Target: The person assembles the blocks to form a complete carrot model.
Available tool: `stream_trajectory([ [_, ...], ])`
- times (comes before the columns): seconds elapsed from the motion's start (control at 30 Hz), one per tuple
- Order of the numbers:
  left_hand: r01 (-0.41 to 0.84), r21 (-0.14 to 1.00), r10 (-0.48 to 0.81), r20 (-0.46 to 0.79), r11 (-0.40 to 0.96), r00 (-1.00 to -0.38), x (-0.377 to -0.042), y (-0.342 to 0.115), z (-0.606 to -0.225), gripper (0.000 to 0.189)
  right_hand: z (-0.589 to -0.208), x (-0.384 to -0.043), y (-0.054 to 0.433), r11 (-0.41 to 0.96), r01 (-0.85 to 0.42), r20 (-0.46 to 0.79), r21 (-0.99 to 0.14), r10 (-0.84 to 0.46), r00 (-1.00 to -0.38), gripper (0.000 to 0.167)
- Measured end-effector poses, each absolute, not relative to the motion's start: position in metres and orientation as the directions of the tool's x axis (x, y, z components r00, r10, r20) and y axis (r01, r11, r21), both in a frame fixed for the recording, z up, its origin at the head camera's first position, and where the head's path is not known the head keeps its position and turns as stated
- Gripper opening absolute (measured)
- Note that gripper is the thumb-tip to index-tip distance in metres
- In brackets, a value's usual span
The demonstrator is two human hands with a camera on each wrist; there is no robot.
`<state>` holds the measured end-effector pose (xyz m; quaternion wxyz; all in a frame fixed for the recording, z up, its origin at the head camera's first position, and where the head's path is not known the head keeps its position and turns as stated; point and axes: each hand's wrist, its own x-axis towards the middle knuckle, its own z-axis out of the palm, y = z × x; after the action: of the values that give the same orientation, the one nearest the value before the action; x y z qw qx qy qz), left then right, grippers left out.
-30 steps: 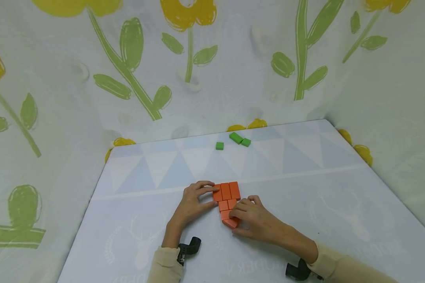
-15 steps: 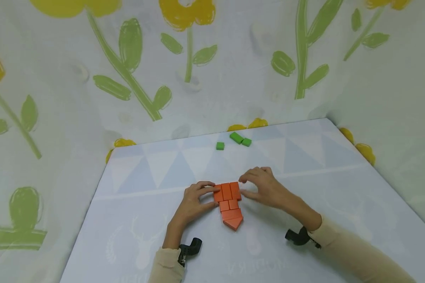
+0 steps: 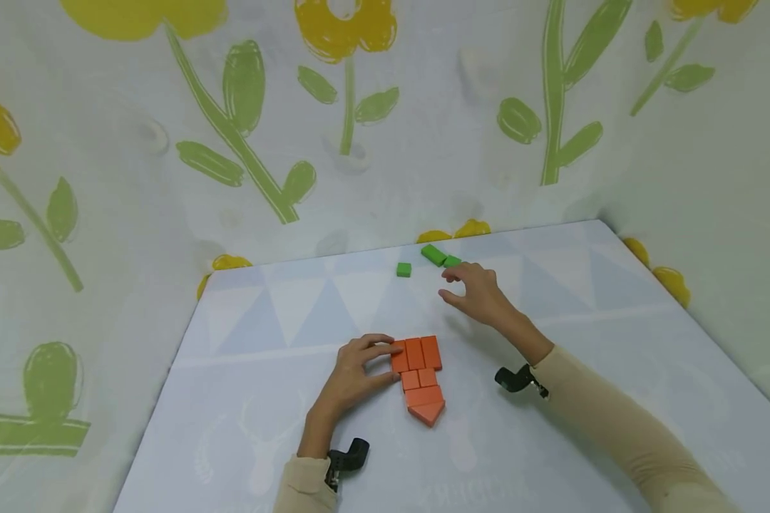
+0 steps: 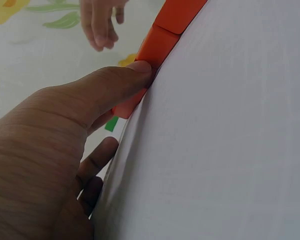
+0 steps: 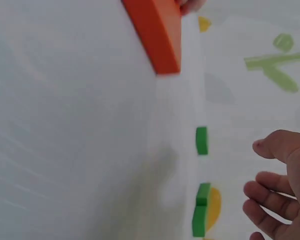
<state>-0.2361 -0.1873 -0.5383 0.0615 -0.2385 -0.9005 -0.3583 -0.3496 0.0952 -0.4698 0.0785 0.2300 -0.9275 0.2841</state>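
Left hand (image 3: 354, 367) pinches far-left orange block (image 3: 400, 362); right hand (image 3: 479, 293) released.
Right hovers over table (image 3: 231, 399) near green blocks (image 3: 433, 255), fingers loosely bent.

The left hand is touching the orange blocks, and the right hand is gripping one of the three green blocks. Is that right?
Not quite: the right hand grips nothing. The right wrist view shows it apart from all three green blocks. The left hand is indeed touching the orange blocks.
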Motion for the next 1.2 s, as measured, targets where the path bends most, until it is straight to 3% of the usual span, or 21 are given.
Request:
stream_trajectory([
  [0.3,0.482,0.620,0.392,0.289,0.618,-0.874,-0.236,-0.188,-0.538,0.043,-0.475,-0.411,0.085,0.851,-0.347,0.208,-0.395,-0.285,-0.936,0.049],
  [0.57,0.457,0.626,0.385,0.257,0.632,-0.886,-0.233,-0.188,-0.538,0.042,-0.492,-0.441,0.079,0.883,-0.244,0.071,-0.402,-0.236,-0.969,0.056],
  [0.77,0.457,0.613,0.381,0.261,0.645,-0.887,-0.233,-0.189,-0.536,0.042,-0.498,-0.447,0.076,0.850,-0.233,0.122,-0.472,-0.198,-0.973,0.035],
  [1.0,0.463,0.607,0.374,0.276,0.647,-0.885,-0.233,-0.190,-0.535,0.043,-0.510,-0.446,0.074,0.818,-0.208,0.165,-0.536,-0.141,-0.976,0.047],
  [1.2,0.466,0.614,0.390,0.264,0.637,-0.882,-0.232,-0.189,-0.533,0.044,-0.518,-0.444,0.076,0.805,-0.227,0.261,-0.548,-0.094,-0.961,0.036],
])
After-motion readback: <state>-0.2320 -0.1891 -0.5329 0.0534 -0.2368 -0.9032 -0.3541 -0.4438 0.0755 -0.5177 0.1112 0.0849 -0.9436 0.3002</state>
